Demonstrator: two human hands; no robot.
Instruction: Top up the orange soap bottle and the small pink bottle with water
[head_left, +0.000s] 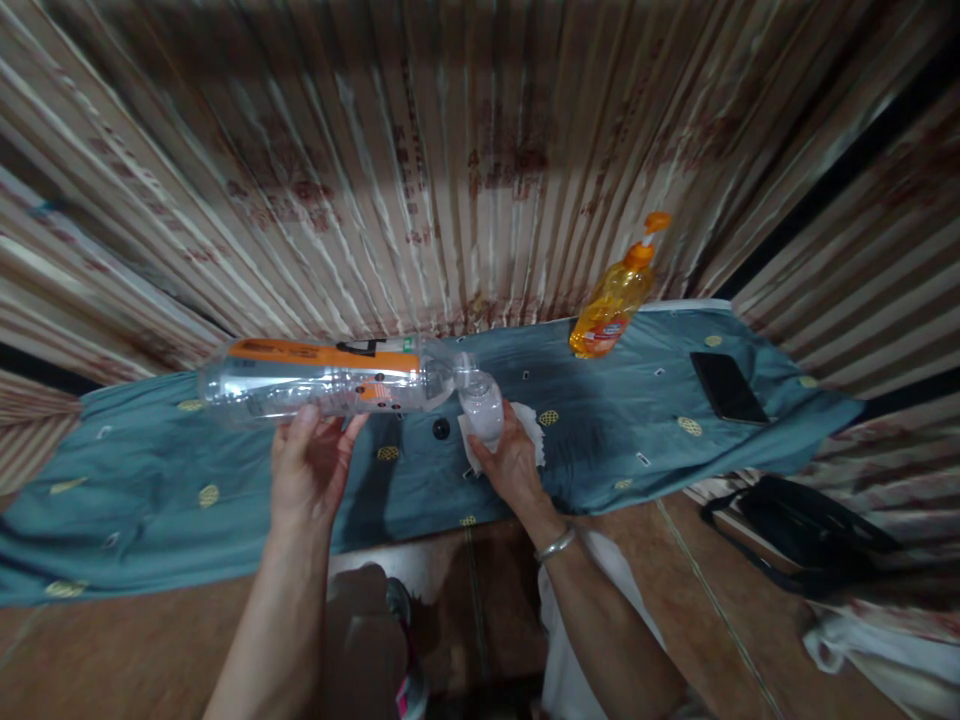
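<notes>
My left hand (311, 455) is closed from below around a large clear plastic bottle (330, 388) with an orange and black label. The bottle lies nearly level in the air, its neck pointing right. My right hand (511, 452) grips a small clear cup (484, 408), tilted so that its rim is at the bottle's mouth. Whether bottle and cup touch, I cannot tell. Beneath the cup, a torn-edged white tissue (538, 440) rests on the cloth. A small round black cap (441, 429) sits just left of it.
A blue-green patterned cloth (600, 450) covers the narrow table. An orange pump bottle (611, 305) stands at the back right, with a black phone (727, 387) farther right. Pleated curtains (450, 180) hang behind. On the tiled floor at right is a black bag (810, 530).
</notes>
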